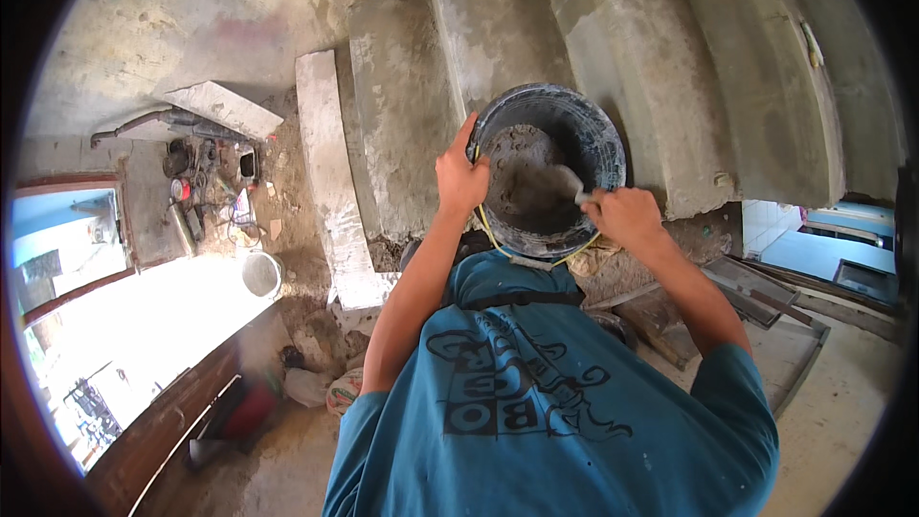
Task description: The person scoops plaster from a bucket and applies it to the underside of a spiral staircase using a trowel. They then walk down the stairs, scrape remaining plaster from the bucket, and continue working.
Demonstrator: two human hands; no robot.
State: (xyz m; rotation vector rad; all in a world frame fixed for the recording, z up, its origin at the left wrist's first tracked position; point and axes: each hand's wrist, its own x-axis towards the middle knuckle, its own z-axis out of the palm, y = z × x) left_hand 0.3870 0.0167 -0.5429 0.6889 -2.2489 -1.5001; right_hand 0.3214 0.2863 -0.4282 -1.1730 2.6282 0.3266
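Observation:
A black bucket [613,131] with a grey-smeared rim is in front of my body, against the concrete steps. Inside it lies wet grey mortar [518,151], heaped toward the left wall. My left hand [461,172] is closed on the bucket's left rim, its thumb over the edge. A yellow handle [490,234] hangs along the near side of the bucket. With my right hand [624,215] I grip a trowel [567,182] at the right rim. Its blade points left into the bucket and meets the mortar; the handle is mostly hidden by my fingers.
Concrete steps [507,24] rise to the right beyond the bucket. A pale board [325,134] lies to the left. Farther left stand a white bucket [260,275] and assorted clutter near a bright opening. Framed panels [766,302] lie on the right.

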